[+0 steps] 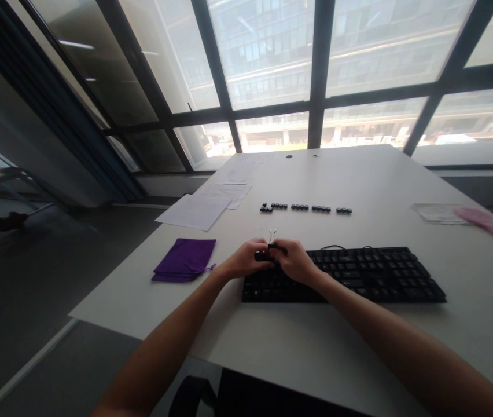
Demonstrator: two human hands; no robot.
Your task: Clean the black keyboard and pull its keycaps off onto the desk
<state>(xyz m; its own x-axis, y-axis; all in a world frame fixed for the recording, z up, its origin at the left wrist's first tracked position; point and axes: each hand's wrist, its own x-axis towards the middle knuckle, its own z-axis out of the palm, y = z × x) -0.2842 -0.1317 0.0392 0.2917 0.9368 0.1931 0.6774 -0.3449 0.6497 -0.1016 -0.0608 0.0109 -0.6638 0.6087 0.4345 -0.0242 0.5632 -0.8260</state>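
A black keyboard (359,269) lies in front of me on the white table. Over its left end, my right hand (292,260) pinches a small black tool with two thin wire prongs (272,236) pointing up, which looks like a keycap puller. My left hand (246,260) is close beside it, fingers curled in over the keyboard's upper left corner. Whatever those fingertips grip is too dark and small to make out. Beyond the keyboard, loose black keycaps (299,207) are set out in short groups along a line.
To the left lies a purple drawstring pouch (186,259), with paper sheets (194,211) behind it. A pink hairbrush (485,223) rests at the right, partly over a pale flat packet (435,213). Large windows (268,52) stand behind the table (229,324).
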